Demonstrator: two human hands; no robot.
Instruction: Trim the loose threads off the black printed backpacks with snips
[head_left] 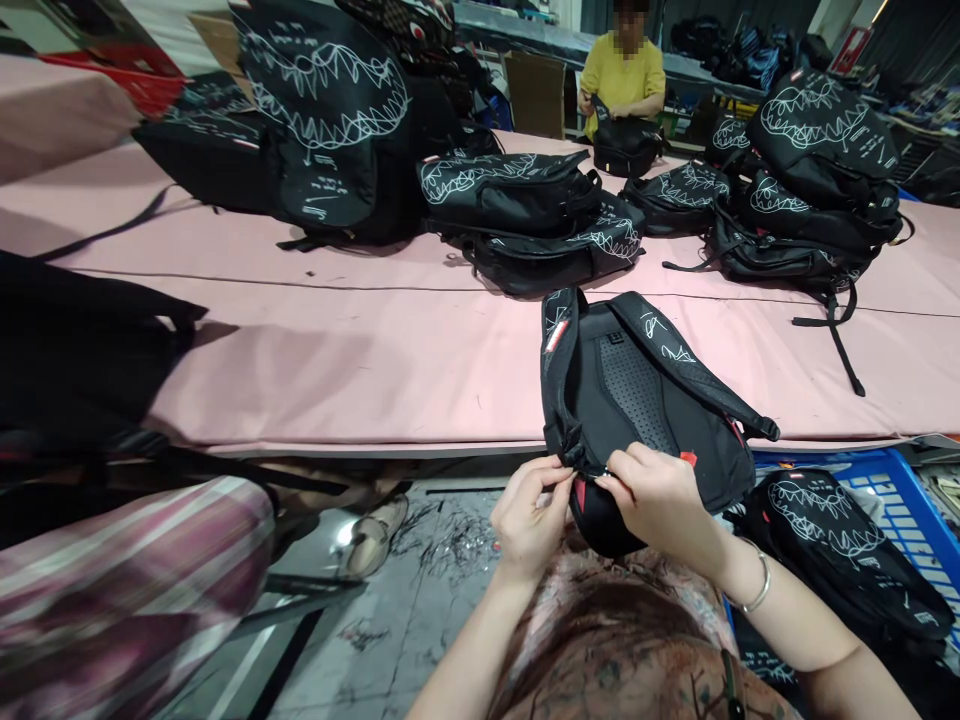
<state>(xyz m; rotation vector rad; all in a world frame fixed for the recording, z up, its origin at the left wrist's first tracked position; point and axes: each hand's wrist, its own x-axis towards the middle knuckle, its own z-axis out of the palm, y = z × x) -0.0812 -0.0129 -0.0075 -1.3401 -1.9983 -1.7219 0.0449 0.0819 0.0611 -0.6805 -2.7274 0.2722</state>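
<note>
A black backpack leans over the near table edge, its padded back panel and two shoulder straps facing up. White scribbles mark the straps, and a small red tag shows low on the right side. My left hand pinches the lower end of the left strap by the bag's bottom corner. Close beside it, my right hand has thumb and fingers closed on the same black webbing. The short piece between the two hands is partly covered by fingertips, so its exact fastening is hidden.
The pink-covered table carries stacked black backpacks and a tall upright one. Across it works a person in yellow. A blue crate with more bags stands at right. Another person's plaid-clothed leg is at left.
</note>
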